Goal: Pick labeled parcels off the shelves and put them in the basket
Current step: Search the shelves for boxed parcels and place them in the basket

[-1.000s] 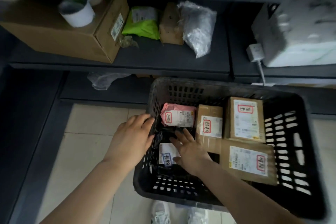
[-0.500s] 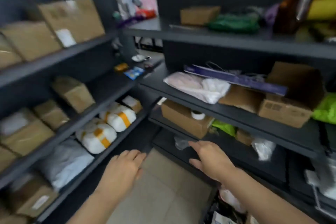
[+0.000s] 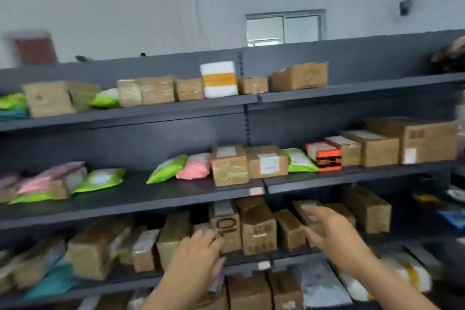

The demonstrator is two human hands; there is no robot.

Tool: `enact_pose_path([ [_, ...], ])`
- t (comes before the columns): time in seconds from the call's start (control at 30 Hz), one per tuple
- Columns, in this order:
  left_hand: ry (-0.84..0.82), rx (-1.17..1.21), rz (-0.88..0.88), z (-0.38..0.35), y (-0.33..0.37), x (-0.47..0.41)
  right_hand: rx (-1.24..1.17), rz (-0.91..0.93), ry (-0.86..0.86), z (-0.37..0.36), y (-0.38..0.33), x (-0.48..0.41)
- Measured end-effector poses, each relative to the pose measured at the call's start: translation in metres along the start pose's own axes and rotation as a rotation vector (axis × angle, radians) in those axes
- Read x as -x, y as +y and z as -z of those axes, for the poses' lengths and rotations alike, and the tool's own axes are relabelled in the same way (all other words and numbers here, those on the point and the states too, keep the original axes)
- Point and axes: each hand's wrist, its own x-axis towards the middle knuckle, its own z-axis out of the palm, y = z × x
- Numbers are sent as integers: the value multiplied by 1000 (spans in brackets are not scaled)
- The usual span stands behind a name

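The head view, blurred by motion, faces a run of dark grey shelves (image 3: 176,200) stacked with parcels; the basket is not in view. The left hand (image 3: 198,257) is held out low in the middle with its fingers loose, grasping nothing. It sits in front of the lip of the third shelf, just below a brown carton printed with large black characters (image 3: 225,225). The right hand (image 3: 329,231) is stretched further forward, fingers straight and splayed, also released and empty. It is in front of a row of small upright cardboard boxes (image 3: 289,233) on that same shelf, and the blur hides whether its fingertips touch one. The shelf above carries green poly mailers (image 3: 167,168), a pink mailer (image 3: 195,167), a taped carton with a white label (image 3: 268,162) and an orange-and-black box (image 3: 324,156). On the top shelf stands a white parcel with an orange band (image 3: 219,79). The small boxes near the hands look stiff and fairly light, with taped faces that may be slick. A grip across two opposite side faces, thumb against fingers, should draw one out of the tight row without toppling its neighbours. The mailers look soft and floppy, better pinched at an edge or scooped from below. Which of the near boxes bears a label is not clear.
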Motion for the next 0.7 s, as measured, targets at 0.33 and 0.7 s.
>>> enact_pose_path([
  [0.33,-74,-122,354,46,-220,134,-126,331,-177,-127,-224,-114],
  [0.7,-163,-219,601,4,-335,123,-91,478,-225,-218,-294,-245],
])
